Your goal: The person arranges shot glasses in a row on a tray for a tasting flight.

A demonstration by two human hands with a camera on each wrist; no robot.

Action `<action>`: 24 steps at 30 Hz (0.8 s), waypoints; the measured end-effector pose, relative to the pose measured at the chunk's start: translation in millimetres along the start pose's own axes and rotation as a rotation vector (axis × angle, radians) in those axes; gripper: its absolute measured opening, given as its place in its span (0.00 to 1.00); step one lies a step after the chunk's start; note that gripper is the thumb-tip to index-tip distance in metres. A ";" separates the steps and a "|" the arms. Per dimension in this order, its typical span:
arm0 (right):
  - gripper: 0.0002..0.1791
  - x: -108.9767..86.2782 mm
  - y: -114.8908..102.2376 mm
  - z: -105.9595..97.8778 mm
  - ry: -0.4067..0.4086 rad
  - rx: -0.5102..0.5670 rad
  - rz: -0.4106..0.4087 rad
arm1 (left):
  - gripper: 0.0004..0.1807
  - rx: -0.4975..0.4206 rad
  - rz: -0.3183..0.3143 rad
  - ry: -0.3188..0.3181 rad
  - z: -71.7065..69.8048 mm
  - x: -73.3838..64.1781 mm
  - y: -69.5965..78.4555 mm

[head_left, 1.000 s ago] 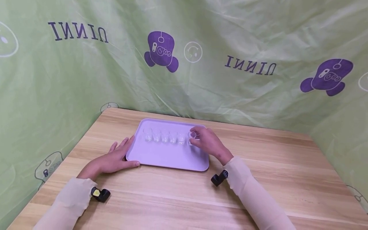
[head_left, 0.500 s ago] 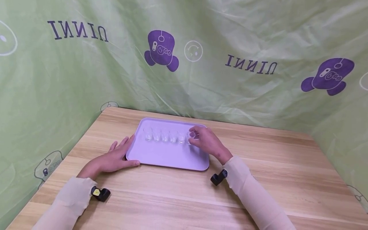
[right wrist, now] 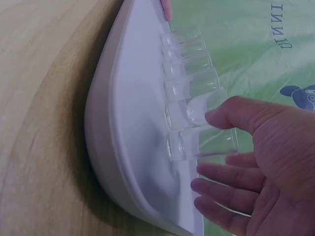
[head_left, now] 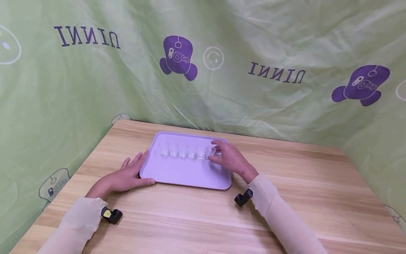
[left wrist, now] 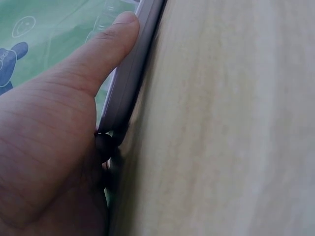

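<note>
A row of several small clear shot glasses (head_left: pixel 182 151) stands upright on the purple tray (head_left: pixel 184 173). At the row's right end is the last shot glass (right wrist: pixel 206 143), slightly apart from its neighbour. Around it my right hand (head_left: pixel 233 158) has thumb and fingers spread. The right wrist view has the thumb in front of the glass near its rim and the fingers loosely extended beyond it; whether they touch it is hard to tell. My left hand (head_left: pixel 127 176) rests against the tray's near left corner, thumb along the front rim (left wrist: pixel 130 73), fingers straight beside the left edge.
The tray lies on a wooden table (head_left: pixel 190 218). Behind and at both sides hangs a green printed cloth (head_left: pixel 228 95). A small black camera (head_left: pixel 243 197) sits on the right wrist and another black camera (head_left: pixel 112 216) on the left.
The rightmost shot glass has shifted slightly left towards the row. The right thumb and index finger now stand a little wider apart. The left hand and tray stay in place.
</note>
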State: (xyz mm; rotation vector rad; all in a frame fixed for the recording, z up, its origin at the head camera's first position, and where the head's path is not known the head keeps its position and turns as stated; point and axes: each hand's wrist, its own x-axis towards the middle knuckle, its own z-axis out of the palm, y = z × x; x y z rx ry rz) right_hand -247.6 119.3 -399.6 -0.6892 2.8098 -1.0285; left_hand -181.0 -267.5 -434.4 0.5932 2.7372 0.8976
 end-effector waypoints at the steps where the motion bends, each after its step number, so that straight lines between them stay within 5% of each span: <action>1: 0.37 -1.1 1.2 -0.4 0.002 -0.002 -0.008 | 0.62 0.000 0.001 -0.001 0.1 -0.1 -0.2; 16: 0.41 -32.4 27.5 -25.2 0.125 -0.114 -0.127 | 0.62 0.017 0.010 0.013 -0.5 9.7 -2.5; 24: 0.45 -55.9 46.9 -37.8 0.105 -0.193 -0.136 | 0.61 0.080 0.048 0.070 -3.2 11.4 0.5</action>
